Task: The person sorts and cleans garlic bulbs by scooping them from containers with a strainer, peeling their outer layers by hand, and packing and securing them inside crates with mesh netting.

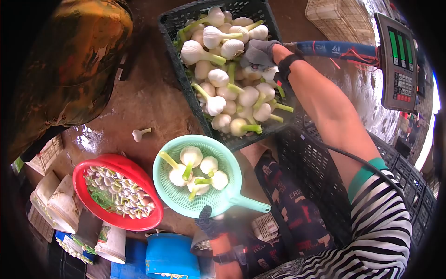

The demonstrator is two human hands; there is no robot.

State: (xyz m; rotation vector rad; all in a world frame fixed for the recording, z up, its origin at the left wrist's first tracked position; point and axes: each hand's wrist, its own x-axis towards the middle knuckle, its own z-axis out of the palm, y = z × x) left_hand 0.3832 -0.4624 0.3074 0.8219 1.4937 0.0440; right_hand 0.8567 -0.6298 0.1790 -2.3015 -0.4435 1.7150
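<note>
A mint-green colander (232, 174) with a handle holds several garlic bulbs (191, 156) with short green stems. My left hand (214, 229), in a dark glove, grips the colander's near rim. Above it stands a dark plastic crate (197, 104) heaped with white garlic bulbs (214, 105), their stems trimmed. My right hand (261, 54), in a grey glove, reaches into the crate's right side. Its fingers curl down around a bulb among the others, partly hidden by the glove.
A red basin (159, 204) of small garlic pieces sits left of the colander. One small bulb (141, 134) lies on the wet floor. White buckets (62, 204) and a blue bucket (169, 253) stand lower left. A digital scale display (399, 63) is at right. Another person's patterned clothing (69, 60) fills the upper left.
</note>
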